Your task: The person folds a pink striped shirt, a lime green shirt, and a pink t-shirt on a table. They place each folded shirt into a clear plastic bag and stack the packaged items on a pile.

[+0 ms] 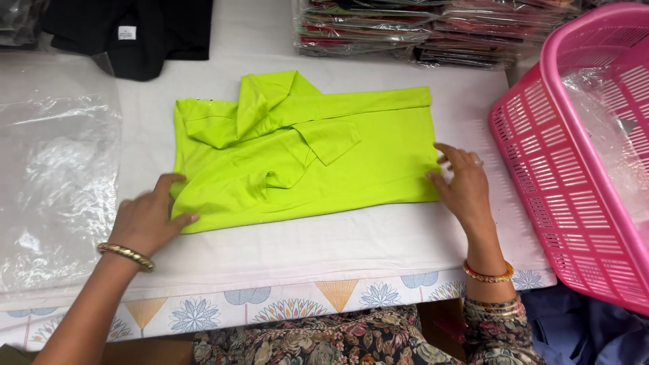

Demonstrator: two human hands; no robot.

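**Lime-green shirt is being folded on a white-covered table**

A lime-green shirt [304, 152] is being flattened at centre frame — sleeves already turned inward, the body judged still to need its final folds. The left hand [145, 220] is being pressed on the lower left corner, fingers loosely spread; the right hand [463, 182] is being laid on the right edge, fingers extended, nothing gripped. A pink basket [574, 176] is crowding the right side, clear plastic bags [57, 182] the left — bagged garments [433, 30] and a black garment [135, 34] are lying along the top.

Lime-green shirt [304, 159] between the fingers of both hands. Pink lattice basket [574, 182] beyond right fingertips [449, 159]. Black garment [135, 34] far past left fingers [176, 203].
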